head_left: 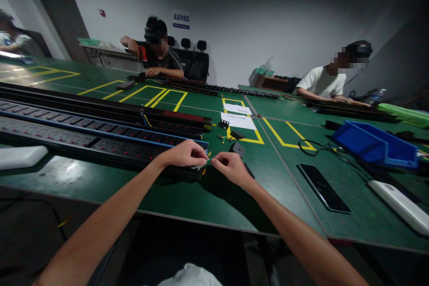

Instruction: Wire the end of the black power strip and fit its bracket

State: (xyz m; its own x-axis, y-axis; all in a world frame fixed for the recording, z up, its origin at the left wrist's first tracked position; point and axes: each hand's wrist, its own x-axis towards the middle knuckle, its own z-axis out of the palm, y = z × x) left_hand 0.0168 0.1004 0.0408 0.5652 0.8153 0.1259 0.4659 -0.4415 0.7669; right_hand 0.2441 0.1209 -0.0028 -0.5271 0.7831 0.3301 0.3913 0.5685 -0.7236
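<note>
My left hand (pixel 187 154) is closed in a pinch at the right end of the nearest long black power strip (pixel 147 154), its wrist above the strip. Facing it, my right hand (pixel 233 167) pinches too, just off the strip's end. Between the fingertips shows a bit of thin green wire (pixel 208 159); most of it is hidden by the fingers. Small yellow ends show at the strip's tip. A small dark block (pixel 237 149) lies just beyond my right hand. Short yellow-green wires (pixel 228 138) and a small black socket part (pixel 223 124) lie farther back.
More power strips (pixel 100 127) lie side by side to the left. On the right are a phone (pixel 324 187), a blue bin (pixel 375 143), a black cable and a white device (pixel 400 205). Paper sheets (pixel 237 120) lie mid-table. Co-workers sit across the green table (pixel 268 178).
</note>
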